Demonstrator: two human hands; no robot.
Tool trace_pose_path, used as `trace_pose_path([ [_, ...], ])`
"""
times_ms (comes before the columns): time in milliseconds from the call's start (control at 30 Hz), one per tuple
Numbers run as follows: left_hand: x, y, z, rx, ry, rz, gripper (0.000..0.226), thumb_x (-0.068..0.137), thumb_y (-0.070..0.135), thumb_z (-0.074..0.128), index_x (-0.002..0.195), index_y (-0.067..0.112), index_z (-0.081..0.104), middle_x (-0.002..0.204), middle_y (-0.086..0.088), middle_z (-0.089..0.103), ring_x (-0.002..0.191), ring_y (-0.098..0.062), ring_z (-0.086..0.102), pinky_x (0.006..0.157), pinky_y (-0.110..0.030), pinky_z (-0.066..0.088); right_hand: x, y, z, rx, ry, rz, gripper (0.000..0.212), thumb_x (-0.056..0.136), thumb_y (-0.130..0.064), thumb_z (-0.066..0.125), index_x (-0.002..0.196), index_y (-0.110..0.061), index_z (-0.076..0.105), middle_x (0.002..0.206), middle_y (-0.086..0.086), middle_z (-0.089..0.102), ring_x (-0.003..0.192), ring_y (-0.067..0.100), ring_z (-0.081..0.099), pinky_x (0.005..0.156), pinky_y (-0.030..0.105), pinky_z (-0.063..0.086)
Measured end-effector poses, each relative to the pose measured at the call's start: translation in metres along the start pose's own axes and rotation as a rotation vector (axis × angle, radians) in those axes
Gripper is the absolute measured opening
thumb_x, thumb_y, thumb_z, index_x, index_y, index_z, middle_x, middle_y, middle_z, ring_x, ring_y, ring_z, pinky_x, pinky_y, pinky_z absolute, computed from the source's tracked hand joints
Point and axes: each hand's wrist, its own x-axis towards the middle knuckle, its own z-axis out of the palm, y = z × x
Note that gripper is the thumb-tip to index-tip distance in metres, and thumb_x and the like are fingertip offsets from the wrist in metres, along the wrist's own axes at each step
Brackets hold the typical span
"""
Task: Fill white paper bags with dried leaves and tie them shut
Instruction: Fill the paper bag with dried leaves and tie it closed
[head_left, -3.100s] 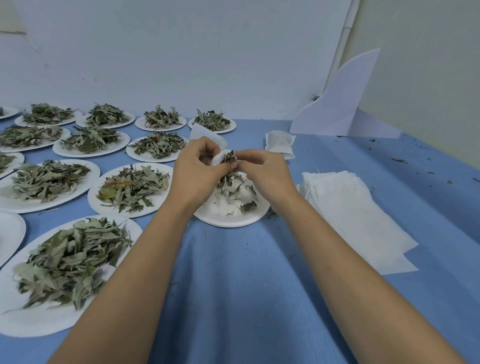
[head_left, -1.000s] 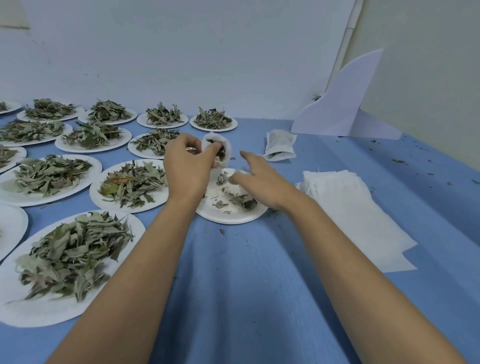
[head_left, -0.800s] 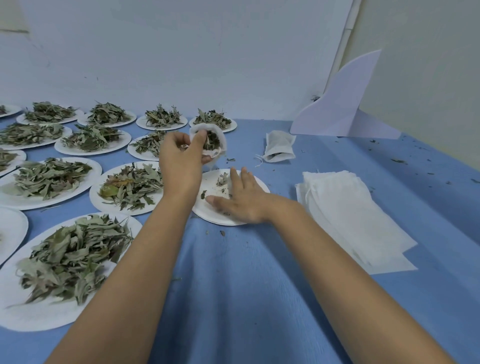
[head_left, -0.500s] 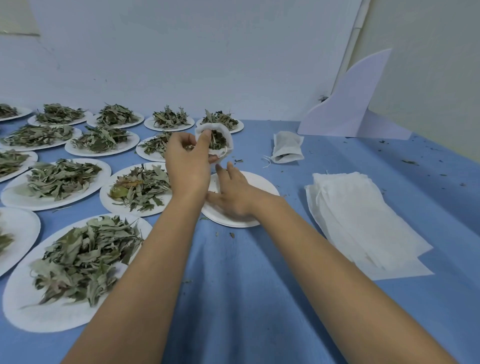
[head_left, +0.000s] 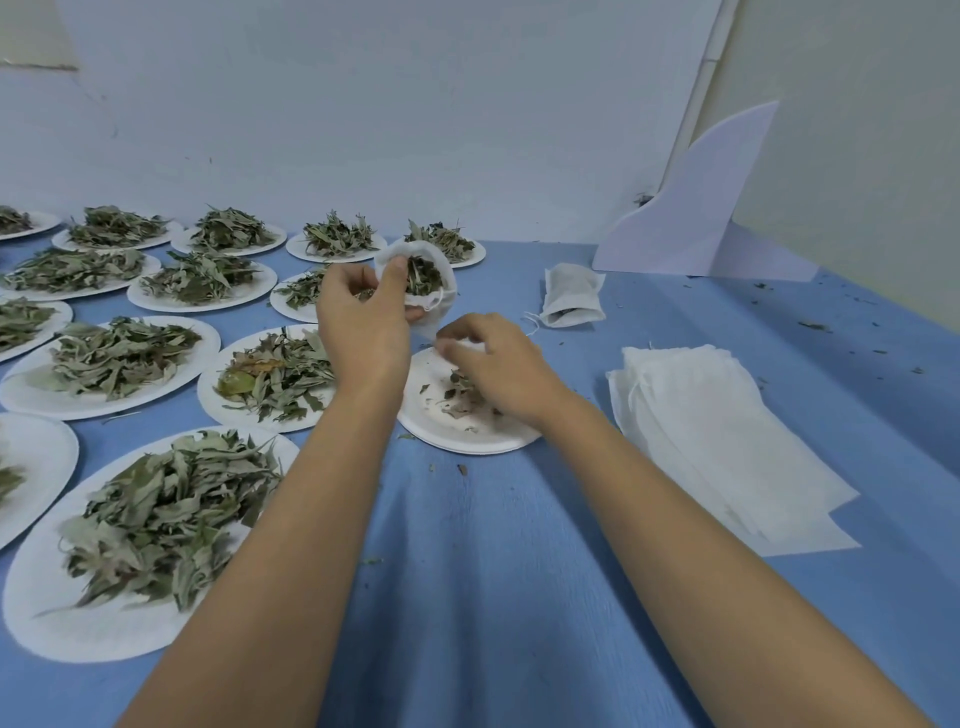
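White bag (head_left: 441, 280) gripped open in left hand (head_left: 363, 332); right hand (head_left: 498, 364) below, flat earlier, now curls, perhaps pinching the plate's (head_left: 467, 441) last leaves (head_left: 460, 395).

Left hand (head_left: 363, 330) pinches the rim of an open white paper bag (head_left: 434, 304), dried leaves (head_left: 422, 275) showing inside, above the table (head_left: 493, 582). Right hand (head_left: 501, 366) hovers, fingers curled, over a nearly bare plate (head_left: 467, 444); its grasp is blurred. Leaf-heaped plates (head_left: 78, 639) left; filled bag (head_left: 571, 291) far right, flat empty bags (head_left: 717, 431) near right.
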Motion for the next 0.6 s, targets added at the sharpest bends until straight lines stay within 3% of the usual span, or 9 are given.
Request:
trace_pose_path([
  [133,0.000,0.000,0.000,0.000,-0.006,-0.002,0.025,0.092,0.021,0.062,0.076,0.014,0.044,0.076,0.002,0.047,0.046,0.003,0.057,0.077,-0.039,0.058,-0.007,0.002,-0.031,0.080,-0.120,0.027,0.034,0.087,-0.041,0.061,0.120,-0.034,0.059,0.127,-0.004,0.047,0.127,0.019,0.038,0.105,0.039,0.033],
  [233,0.000,0.000,-0.001,0.014,-0.014,-0.002,0.026,0.092,0.021,0.062,0.075,0.015,0.044,0.076,0.002,0.046,0.047,0.003,0.058,0.079,-0.040,0.058,-0.010,0.007,-0.042,-0.206,-0.369,0.087,0.068,0.076,-0.052,0.070,0.137,-0.040,0.041,0.139,-0.003,0.032,0.134,0.021,0.025,0.108,0.042,0.029],
  [300,-0.001,0.000,-0.001,0.030,-0.018,-0.001,0.026,0.092,0.021,0.062,0.074,0.016,0.043,0.075,0.002,0.046,0.048,0.003,0.058,0.078,-0.040,0.058,-0.011,0.008,-0.042,-0.335,-0.450,0.108,0.082,0.073,-0.058,0.071,0.143,-0.040,0.033,0.144,-0.004,0.025,0.136,0.020,0.023,0.105,0.039,0.028],
  [433,-0.001,0.000,-0.001,0.022,-0.012,-0.008,0.027,0.093,0.020,0.061,0.074,0.015,0.043,0.075,0.003,0.046,0.047,0.004,0.058,0.076,-0.037,0.059,-0.010,0.008,-0.036,-0.374,-0.422,0.126,0.083,0.073,-0.057,0.072,0.144,-0.034,0.034,0.141,-0.001,0.032,0.129,0.022,0.039,0.097,0.033,0.034],
  [600,0.000,-0.001,-0.001,0.019,0.001,-0.012,0.027,0.092,0.020,0.061,0.074,0.015,0.042,0.073,0.004,0.043,0.044,0.004,0.056,0.075,-0.036,0.059,-0.006,0.005,-0.027,-0.207,-0.317,0.105,0.075,0.075,-0.043,0.077,0.139,-0.019,0.045,0.135,-0.002,0.052,0.116,0.013,0.050,0.085,0.019,0.033],
])
